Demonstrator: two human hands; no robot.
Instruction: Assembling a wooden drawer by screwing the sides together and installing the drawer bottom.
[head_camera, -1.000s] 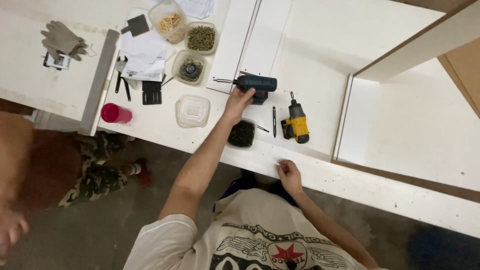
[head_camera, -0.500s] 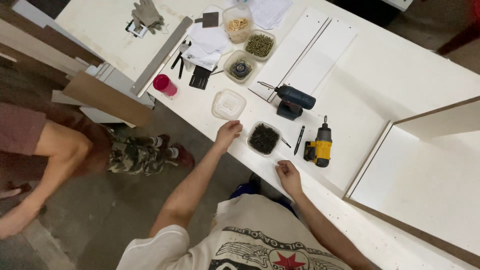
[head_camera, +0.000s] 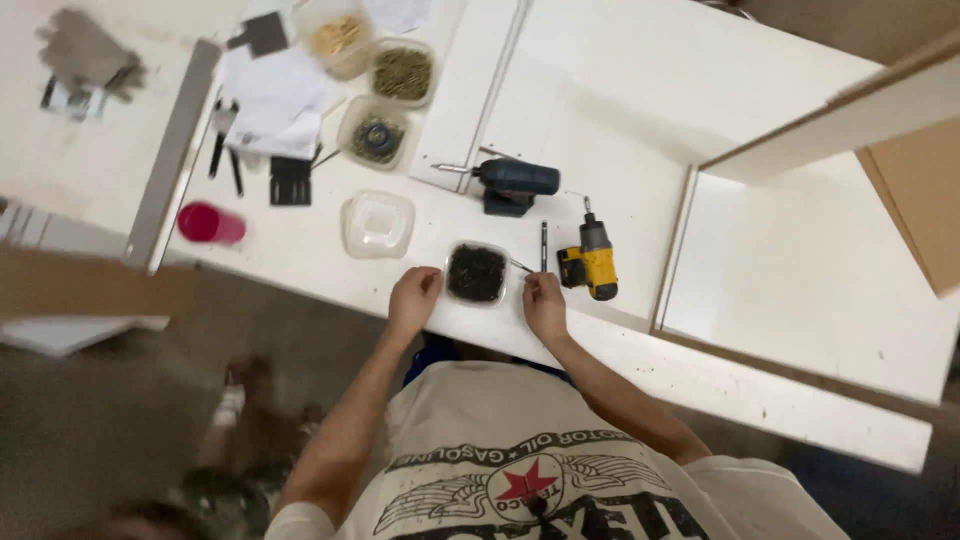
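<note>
My left hand (head_camera: 415, 300) rests at the near edge of the white worktop (head_camera: 640, 130), its curled fingers against the left side of a small clear container of dark screws (head_camera: 476, 273). My right hand (head_camera: 545, 302) is just right of that container. Its fingertips pinch the end of a thin dark screw (head_camera: 519, 266) that lies on the worktop. A black bit or pencil (head_camera: 543, 245) lies just beyond my right hand, and a yellow impact driver (head_camera: 592, 262) lies on its side to the right of it.
A blue drill (head_camera: 515, 182) lies behind the container and an empty clear tub (head_camera: 378, 222) to its left. Further back are tubs of fasteners (head_camera: 403, 72), papers (head_camera: 265, 95) and a red cup (head_camera: 210, 222). An open white cabinet box (head_camera: 800, 270) fills the right.
My left hand left the blue drill and came back to the container's left side. My right hand moved up from the table edge to the thin screw. The camera view swung and shifted.
</note>
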